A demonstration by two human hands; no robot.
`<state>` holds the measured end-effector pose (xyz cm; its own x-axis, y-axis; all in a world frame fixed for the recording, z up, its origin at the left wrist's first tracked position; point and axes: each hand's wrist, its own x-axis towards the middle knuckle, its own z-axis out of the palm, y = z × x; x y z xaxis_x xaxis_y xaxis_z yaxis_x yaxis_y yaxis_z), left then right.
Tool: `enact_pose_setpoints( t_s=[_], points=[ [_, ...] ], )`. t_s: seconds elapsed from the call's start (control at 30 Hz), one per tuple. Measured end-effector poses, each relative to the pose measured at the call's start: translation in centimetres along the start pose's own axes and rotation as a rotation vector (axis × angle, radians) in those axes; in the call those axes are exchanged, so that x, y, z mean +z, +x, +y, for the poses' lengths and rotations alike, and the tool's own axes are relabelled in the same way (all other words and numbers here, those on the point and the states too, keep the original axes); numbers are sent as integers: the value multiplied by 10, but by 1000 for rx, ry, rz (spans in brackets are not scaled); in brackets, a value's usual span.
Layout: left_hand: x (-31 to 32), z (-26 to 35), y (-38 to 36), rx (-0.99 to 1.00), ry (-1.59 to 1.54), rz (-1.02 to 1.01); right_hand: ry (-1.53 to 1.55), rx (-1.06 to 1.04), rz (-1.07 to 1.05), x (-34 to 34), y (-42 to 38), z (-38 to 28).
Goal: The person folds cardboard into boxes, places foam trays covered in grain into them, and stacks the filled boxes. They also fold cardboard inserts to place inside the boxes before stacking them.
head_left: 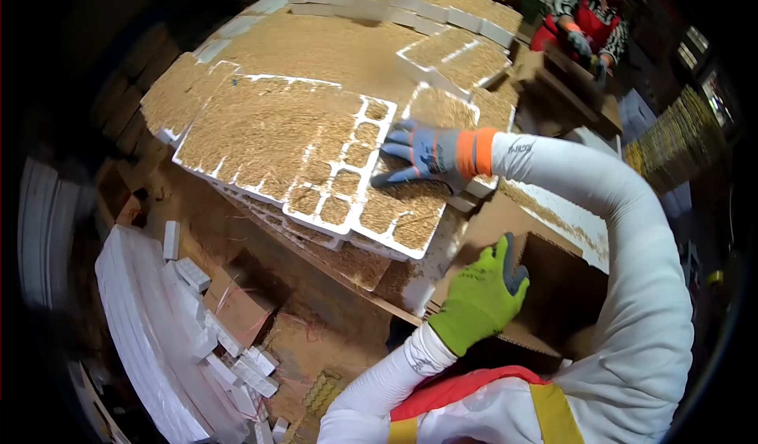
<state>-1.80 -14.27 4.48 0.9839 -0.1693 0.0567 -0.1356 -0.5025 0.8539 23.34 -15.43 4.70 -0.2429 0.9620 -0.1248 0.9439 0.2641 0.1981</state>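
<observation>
1. Evidently, my right hand (434, 153) is at twelve o'clock, farther out, palm down on a crumb-covered white foam block (399, 211), its fingers spread apart and clamped on nothing.
2. My left hand (478, 298) is nearer, also around twelve, beside the open cardboard box (501, 219) at one o'clock. Its thumb and fingers are parted, but I cannot tell whether they pinch the cardboard.
3. A wider block (268, 132) lies at eleven o'clock, just beside the one I touch, crumbs over its top as well. Farther off, between twelve and one, a co-worker (588, 17) handles another box.
4. I judge this step as contact or steadying. Any sideways move calls for level fingers and light pressure, since loose crumbs could slip underneath.
</observation>
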Motion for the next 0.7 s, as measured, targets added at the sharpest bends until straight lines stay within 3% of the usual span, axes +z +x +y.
enact_pose_setpoints(
  t_s=[0.03,0.1,0.13,0.17,0.23,0.27,0.3,0.43,0.57,0.6,0.63,0.67,0.7],
  points=[
    [6,-3,0,20,-11,28,-229,-10,226,19,-3,4],
    [4,1,2,13,42,9,-185,241,-130,-93,-20,-44],
    [-4,4,6,-54,98,-191,-107,334,-87,-114,-32,-55],
    [5,-2,9,-7,-51,-87,-90,487,-183,-150,-42,-77],
    [6,-7,14,113,-8,-62,-37,737,-170,-196,-67,-117],
    [8,-20,13,443,370,11,-20,730,6,-205,-86,-135],
    [10,-29,12,463,291,-5,103,842,48,-216,-95,-158],
    [11,-42,16,401,40,-81,204,1129,13,-236,-117,-227],
    [6,-51,16,450,-57,-110,101,1237,192,-205,-139,-287],
    [4,-52,16,419,-106,-132,137,1293,81,-196,-146,-298],
    [1,-51,15,348,-187,-162,171,1347,-34,-189,-152,-306],
    [-8,-30,18,-38,-377,-242,227,1372,-92,-183,-158,-310],
    [-7,-36,22,290,19,-145,283,1403,-154,-176,-162,-314]
  ],
)
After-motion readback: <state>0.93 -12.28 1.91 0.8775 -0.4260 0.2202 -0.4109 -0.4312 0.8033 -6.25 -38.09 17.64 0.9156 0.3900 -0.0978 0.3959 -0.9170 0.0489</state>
